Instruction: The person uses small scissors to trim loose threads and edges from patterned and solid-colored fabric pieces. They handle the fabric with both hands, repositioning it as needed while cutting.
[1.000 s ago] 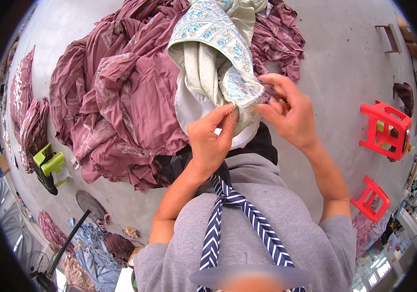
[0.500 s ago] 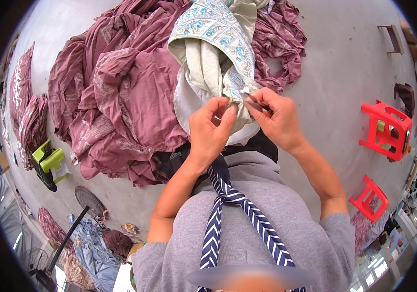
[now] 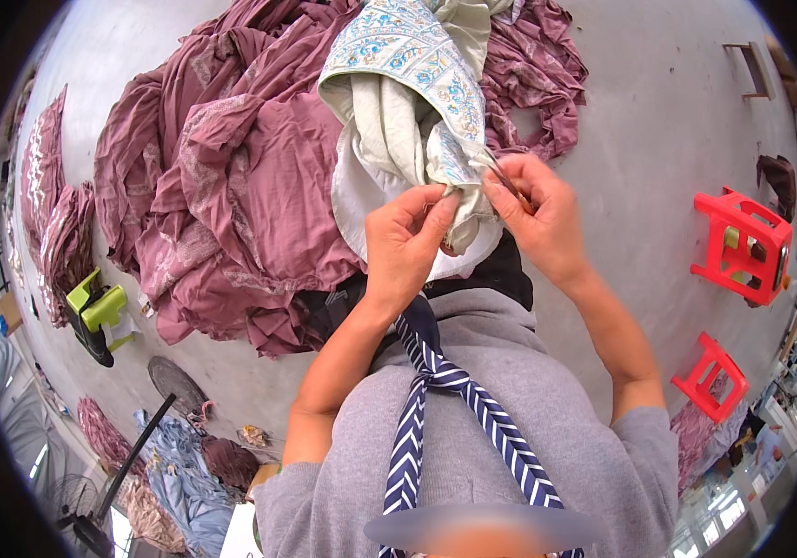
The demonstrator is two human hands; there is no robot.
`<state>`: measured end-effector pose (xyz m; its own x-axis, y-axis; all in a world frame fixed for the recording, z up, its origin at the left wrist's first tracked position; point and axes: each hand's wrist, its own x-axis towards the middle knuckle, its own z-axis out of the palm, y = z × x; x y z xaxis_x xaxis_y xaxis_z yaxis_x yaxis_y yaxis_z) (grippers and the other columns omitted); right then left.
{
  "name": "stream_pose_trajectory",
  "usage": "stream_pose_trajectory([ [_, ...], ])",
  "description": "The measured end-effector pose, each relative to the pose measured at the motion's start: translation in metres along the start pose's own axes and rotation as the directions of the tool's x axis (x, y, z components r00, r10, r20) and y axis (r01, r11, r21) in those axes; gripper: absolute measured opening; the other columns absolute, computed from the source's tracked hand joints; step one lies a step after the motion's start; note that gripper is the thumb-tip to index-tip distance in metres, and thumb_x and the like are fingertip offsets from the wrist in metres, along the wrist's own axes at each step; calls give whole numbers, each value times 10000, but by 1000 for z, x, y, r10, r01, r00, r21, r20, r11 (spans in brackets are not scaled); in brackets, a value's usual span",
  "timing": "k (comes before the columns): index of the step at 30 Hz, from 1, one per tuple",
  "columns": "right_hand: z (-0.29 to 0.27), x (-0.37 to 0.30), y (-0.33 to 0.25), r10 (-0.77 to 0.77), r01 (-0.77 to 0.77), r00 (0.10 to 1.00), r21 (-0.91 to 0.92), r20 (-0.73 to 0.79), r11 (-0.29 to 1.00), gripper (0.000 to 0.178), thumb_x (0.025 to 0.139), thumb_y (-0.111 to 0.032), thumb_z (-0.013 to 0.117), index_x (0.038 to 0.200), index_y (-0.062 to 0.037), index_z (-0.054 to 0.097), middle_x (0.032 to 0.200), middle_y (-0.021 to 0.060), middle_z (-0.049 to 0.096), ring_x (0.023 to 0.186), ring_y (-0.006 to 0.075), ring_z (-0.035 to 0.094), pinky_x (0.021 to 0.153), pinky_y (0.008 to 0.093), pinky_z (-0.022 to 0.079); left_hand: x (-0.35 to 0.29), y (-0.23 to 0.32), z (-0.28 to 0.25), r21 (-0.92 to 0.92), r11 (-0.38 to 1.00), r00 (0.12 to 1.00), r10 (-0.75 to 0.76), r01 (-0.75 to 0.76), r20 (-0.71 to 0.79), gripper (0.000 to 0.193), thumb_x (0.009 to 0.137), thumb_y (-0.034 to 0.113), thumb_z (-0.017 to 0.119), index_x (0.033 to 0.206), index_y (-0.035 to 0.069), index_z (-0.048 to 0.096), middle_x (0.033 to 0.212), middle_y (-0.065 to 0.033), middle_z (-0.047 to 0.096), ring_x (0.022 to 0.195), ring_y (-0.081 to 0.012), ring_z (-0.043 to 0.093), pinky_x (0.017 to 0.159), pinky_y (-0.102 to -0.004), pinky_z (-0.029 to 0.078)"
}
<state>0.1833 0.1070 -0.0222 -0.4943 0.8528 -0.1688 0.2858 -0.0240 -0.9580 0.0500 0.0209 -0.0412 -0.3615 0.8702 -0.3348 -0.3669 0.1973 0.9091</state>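
Observation:
A pale cream-green cloth piece with a blue floral print (image 3: pixel 422 51) lies across my lap, its plain inner side showing in folds. My left hand (image 3: pixel 401 244) pinches the bunched near edge of this cloth between thumb and fingers. Close to its right, my right hand (image 3: pixel 543 219) is closed around small dark thread snips (image 3: pixel 504 177), whose tips point up and left beside the cloth edge. What the blades touch is too small to make out. A white layer of cloth (image 3: pixel 352 191) hangs below the printed part.
Heaped mauve fabric (image 3: pixel 278 186) covers the floor ahead and to the left. Two red plastic stools (image 3: pixel 743 244) stand at right. At left are a green stool (image 3: pixel 103 309), more mauve cloth, a fan (image 3: pixel 73 507) and light blue cloth (image 3: pixel 185 484).
My right hand has shifted slightly up and right with the snips, a little farther from my left hand. My left hand keeps its pinch on the cloth.

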Motion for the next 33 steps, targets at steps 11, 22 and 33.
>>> stream_pose_trajectory([
  [11, -23, -13, -21, 411, -611, 704, 200, 579, 766, 409, 992, -367, 333, 863, -24, 515, 569, -70, 307, 465, 23, 246, 389, 194, 212, -3, -5, 1, 272, 951, 981, 174, -146, -81, 156, 836, 39, 633, 962, -52, 642, 656, -20, 618, 575, -39, 526, 501, -201, 413],
  [22, -19, -8, -15, 411, -573, 732, 164, 544, 803, 410, 991, -362, 335, 843, -25, 514, 563, -73, 301, 469, 27, 242, 396, 204, 208, -3, 1, 2, 404, 877, 951, 304, -260, -48, 135, 818, 21, 638, 942, -31, 643, 630, -66, 602, 555, -61, 535, 509, -218, 423],
  [33, -19, -9, -15, 379, -522, 771, 167, 512, 836, 414, 988, -354, 356, 812, -17, 518, 565, -68, 296, 487, 36, 237, 420, 220, 200, -2, 3, 0, 423, 871, 957, 289, -249, -31, 150, 831, 20, 642, 962, -53, 651, 720, -15, 642, 614, -34, 554, 527, -191, 449],
])
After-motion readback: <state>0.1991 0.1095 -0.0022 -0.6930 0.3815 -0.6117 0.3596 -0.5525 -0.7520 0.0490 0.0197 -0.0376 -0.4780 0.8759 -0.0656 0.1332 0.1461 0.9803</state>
